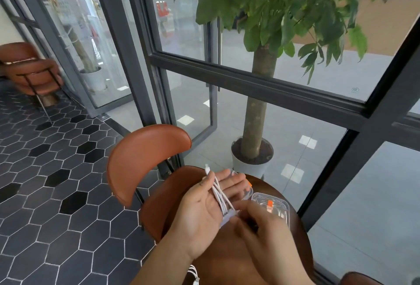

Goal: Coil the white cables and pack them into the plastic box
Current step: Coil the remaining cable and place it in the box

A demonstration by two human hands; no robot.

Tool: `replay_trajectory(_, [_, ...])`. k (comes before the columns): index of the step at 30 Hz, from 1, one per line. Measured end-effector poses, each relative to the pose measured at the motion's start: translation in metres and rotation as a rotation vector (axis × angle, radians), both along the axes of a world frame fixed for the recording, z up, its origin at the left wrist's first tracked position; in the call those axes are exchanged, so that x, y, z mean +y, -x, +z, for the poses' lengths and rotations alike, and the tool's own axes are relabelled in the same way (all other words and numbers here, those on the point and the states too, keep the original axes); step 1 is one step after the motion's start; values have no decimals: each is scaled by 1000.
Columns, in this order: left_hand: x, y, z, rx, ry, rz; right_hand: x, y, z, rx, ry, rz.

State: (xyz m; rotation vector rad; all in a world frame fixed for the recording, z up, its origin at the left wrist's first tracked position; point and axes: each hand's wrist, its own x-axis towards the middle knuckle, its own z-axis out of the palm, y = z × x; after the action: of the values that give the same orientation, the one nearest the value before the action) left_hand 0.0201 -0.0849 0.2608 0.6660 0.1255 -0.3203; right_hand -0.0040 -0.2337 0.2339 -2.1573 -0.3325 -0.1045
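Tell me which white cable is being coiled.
The cable looped round the left hand, pinched by the right hand; the other cables lie loose by the left forearm, held by neither hand.

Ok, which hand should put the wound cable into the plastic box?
Right, probably. The right hand pinches the white cable at the palm's edge and lies beside the plastic box; the left hand is wrapped in the coil.

Illumination is bright and even, daylight entering through the glass wall (pixel 318 68); shadows are soft, and square bright reflections sit on the glossy floor (pixel 341 171) beyond. Motion blur smears the right hand (pixel 259 225) and the white cable (pixel 227 213) where its fingers pinch it; the far chair (pixel 31 68) is soft. Wide-angle distortion bows the window frames (pixel 250 80) towards the edges.
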Motion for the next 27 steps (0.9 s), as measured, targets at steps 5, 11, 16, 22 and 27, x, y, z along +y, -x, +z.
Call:
replay_trajectory(5, [-4, 1, 0, -32, 16, 64, 0, -5, -21, 44, 19, -116])
replay_trajectory(11, [-3, -1, -4, -69, 25, 116, 2, -7, -3, 753, -859, 14])
replay_trajectory(16, [4, -2, -14, -151, 131, -42, 10, -14, -11, 767, -1013, 2])
replay_trajectory(22, [4, -1, -23, -209, 169, -153, 11, -15, -12, 649, -1084, 54])
replay_trajectory(27, [9, -3, -21, -209, 143, -262, 3, -19, -16, 572, -1039, 39])
